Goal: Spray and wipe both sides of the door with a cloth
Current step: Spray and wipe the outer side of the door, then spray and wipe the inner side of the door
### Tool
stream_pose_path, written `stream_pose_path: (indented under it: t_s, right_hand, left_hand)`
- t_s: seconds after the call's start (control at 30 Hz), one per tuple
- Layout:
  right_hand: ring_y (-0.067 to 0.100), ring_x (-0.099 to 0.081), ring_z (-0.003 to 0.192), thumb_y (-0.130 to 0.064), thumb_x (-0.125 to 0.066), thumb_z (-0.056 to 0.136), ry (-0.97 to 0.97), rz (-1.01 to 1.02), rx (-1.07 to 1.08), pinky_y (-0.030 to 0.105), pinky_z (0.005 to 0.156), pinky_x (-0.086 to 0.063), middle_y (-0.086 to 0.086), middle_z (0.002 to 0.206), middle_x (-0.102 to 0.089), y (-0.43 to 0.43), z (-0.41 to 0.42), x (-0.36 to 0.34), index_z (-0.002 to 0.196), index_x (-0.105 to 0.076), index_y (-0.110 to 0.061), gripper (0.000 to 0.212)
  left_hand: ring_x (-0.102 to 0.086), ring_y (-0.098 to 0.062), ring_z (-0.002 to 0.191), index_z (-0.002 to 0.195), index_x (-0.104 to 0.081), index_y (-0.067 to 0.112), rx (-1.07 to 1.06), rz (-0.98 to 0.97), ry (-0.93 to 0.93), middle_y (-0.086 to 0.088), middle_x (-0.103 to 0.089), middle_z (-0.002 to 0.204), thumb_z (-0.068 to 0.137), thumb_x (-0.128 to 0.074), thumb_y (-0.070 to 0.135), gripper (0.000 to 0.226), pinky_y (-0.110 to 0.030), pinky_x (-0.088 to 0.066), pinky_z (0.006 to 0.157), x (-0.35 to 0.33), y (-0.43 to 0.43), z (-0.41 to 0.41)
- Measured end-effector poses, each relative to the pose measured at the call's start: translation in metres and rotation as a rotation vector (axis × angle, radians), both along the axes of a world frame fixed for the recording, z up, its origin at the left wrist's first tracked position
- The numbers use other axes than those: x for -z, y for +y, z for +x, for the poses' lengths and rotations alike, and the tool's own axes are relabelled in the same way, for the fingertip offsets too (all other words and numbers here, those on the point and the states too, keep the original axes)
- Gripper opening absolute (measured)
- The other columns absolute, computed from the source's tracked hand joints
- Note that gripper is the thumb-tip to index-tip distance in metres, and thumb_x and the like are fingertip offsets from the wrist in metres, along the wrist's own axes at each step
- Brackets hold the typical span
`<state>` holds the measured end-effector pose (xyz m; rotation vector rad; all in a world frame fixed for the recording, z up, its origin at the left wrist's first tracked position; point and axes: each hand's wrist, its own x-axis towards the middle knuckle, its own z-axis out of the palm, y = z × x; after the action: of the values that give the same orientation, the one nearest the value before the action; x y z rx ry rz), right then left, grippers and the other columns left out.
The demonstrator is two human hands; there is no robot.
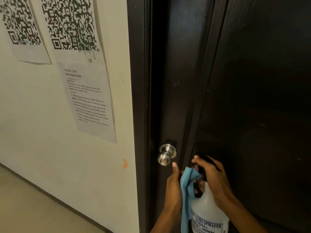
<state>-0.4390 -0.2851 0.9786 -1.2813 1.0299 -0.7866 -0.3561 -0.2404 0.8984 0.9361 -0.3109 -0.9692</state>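
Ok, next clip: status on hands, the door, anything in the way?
Left hand grips blue cloth, thumb by the knob. Right hand grips spray bottle at its neck. Door looks closed; nothing blocking it.

- A cream wall (50, 140) fills the left side in dim, even light.
- Two QR-code sheets hang high on it: left sheet (23, 29), right sheet (70, 26).
- A printed instruction sheet (89, 101) hangs below the right one, overlapping it.
- An orange smudge (124, 163) sits low near the wall's right edge.
- A pale tiled floor (25, 209) fills the lower left corner.

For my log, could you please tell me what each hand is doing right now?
Left hand: holds the blue cloth.
Right hand: grips the spray bottle.
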Motion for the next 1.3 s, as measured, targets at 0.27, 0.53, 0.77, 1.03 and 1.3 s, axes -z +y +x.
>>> stream_pose_path:
  t_s: [0.27, 0.53, 0.77, 1.03, 1.3]
  right_hand:
    - [0.021, -0.059, 0.053, -0.028, -0.067, 0.095, 0.018, -0.07, -0.001, 0.031, 0.053, -0.048, -0.004, 0.052, -0.069, 0.006, 0.0, -0.007, 0.078, -0.062, -0.022, 0.019]
    - [0.02, -0.055, 0.068, -0.002, -0.067, 0.092, -0.024, 0.017, 0.05, 0.04, 0.069, -0.049, 0.005, 0.073, -0.053, -0.001, -0.006, -0.019, 0.07, -0.049, -0.022, 0.035]
    - [0.021, -0.06, 0.07, 0.014, -0.064, 0.083, 0.175, -0.02, -0.02, 0.031, 0.055, -0.047, 0.01, 0.077, -0.062, -0.022, -0.004, -0.015, 0.081, -0.066, -0.014, 0.029]
    - [0.023, -0.065, 0.076, 0.012, -0.063, 0.081, 0.148, -0.096, -0.099, 0.032, 0.055, -0.049, 0.01, 0.08, -0.066, -0.028, -0.014, -0.013, 0.083, -0.071, -0.011, 0.024]
    - [0.022, -0.063, 0.076, 0.013, -0.061, 0.082, 0.133, -0.101, -0.107, 0.031, 0.055, -0.047, 0.009, 0.082, -0.066, -0.033, -0.016, -0.013, 0.086, -0.069, -0.009, 0.023]
  left_hand:
    - [-0.057, -0.025, 0.062, 0.102, -0.067, 0.01, 0.007, 0.054, -0.226, -0.011, -0.055, 0.067, 0.086, -0.037, 0.077, 0.075, -0.036, -0.051, 0.064, 0.011, -0.018, -0.01]
    - [-0.07, -0.03, 0.093, 0.094, -0.076, 0.006, 0.167, -0.003, -0.104, -0.022, -0.072, 0.101, 0.091, -0.04, 0.063, 0.067, -0.037, -0.057, 0.087, 0.004, -0.015, -0.006]
    - [-0.066, -0.036, 0.105, 0.109, -0.07, 0.008, -0.047, 0.087, -0.155, -0.017, -0.071, 0.107, 0.094, -0.041, 0.063, 0.064, -0.053, -0.05, 0.097, 0.017, -0.01, 0.001]
    - [-0.063, -0.023, 0.1, 0.133, -0.041, 0.019, -0.519, 0.571, -0.831, 0.0, -0.047, 0.126, 0.09, -0.063, 0.043, 0.054, -0.034, -0.054, 0.081, 0.048, -0.008, 0.049]
    - [-0.055, -0.018, 0.125, 0.151, -0.024, 0.031, -0.467, 0.5, -0.899, 0.003, -0.053, 0.141, 0.084, -0.053, 0.07, 0.082, -0.036, -0.047, 0.103, 0.048, -0.02, 0.045]
